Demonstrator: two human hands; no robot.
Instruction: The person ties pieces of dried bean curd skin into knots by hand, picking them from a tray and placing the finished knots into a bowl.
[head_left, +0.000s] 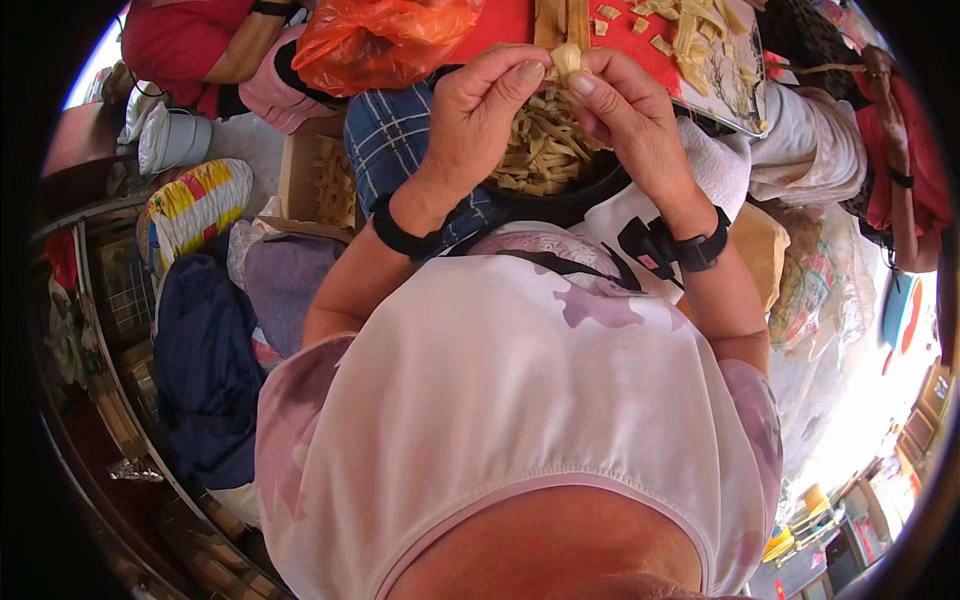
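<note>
My left hand (478, 118) and my right hand (632, 122) meet at the top centre, fingertips pinching a pale yellow, leafy piece (567, 58) between them. Right below is a dark round bowl (540, 200) full of pale, dried-looking strips (540, 155). Beyond my hands lie a narrow wooden piece (551, 22) and a red surface (652, 62) on a metal tray (748, 108), with small yellow squares (608, 12) and longer strips (695, 55) scattered on it. Plaid blue cloth (385, 135) is left of the bowl, a white towel (720, 175) right of it.
An orange plastic bag (370, 45) sits at upper left beside another person's arm in red (170, 40). A cardboard box of strips (320, 175), a grey bucket (175, 140), sacks (205, 200) and dark blue fabric (205, 370) fill the left side. Bags and cloths (810, 260) crowd the right.
</note>
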